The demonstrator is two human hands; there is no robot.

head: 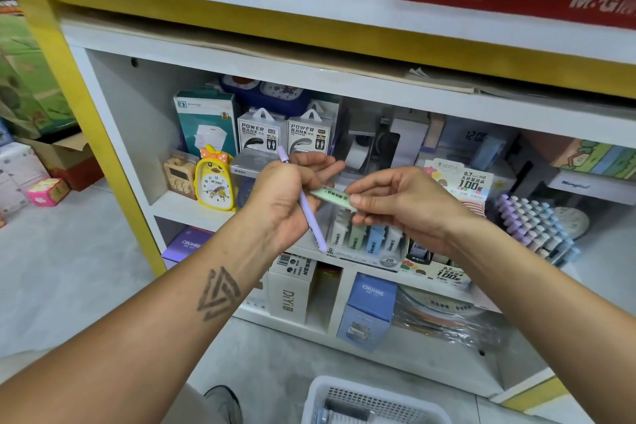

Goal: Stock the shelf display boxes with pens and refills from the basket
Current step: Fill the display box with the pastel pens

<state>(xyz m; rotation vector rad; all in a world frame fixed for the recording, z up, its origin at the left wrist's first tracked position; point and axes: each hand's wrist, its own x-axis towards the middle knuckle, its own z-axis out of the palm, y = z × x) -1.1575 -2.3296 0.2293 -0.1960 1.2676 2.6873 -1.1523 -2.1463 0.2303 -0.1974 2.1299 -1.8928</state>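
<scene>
Left hand held up before the shelf, fingers curled round a lilac pen that runs slantwise through the fist, one end up near the power bank packs, the other down toward the display box.

Right hand level with it, fingertips and thumb pinching one end of a pale green refill case. Far end of the case touching or just short of the left fingers; cannot tell which.

Display box directly below both hands on the shelf edge: upright cases in white, green and blue rows. Second tiered box of lilac and blue pens at the right. Basket on the floor at the bottom edge, contents mostly out of view.

Judged step: sorting the two items before slotting each into its own box.

For a clean placement:
- Lower the green case toward the green row, printed face outward to match its neighbours.
- Enter vertically; a tilted entry likely to knock adjacent cases.
- Keep the pinch high on the case so the fingers clear the box front.
- Keep the pen parked in the left fist, tip away from the box, until the case is seated.
- Then carry the pen to the tiered box, lilac rows.
</scene>
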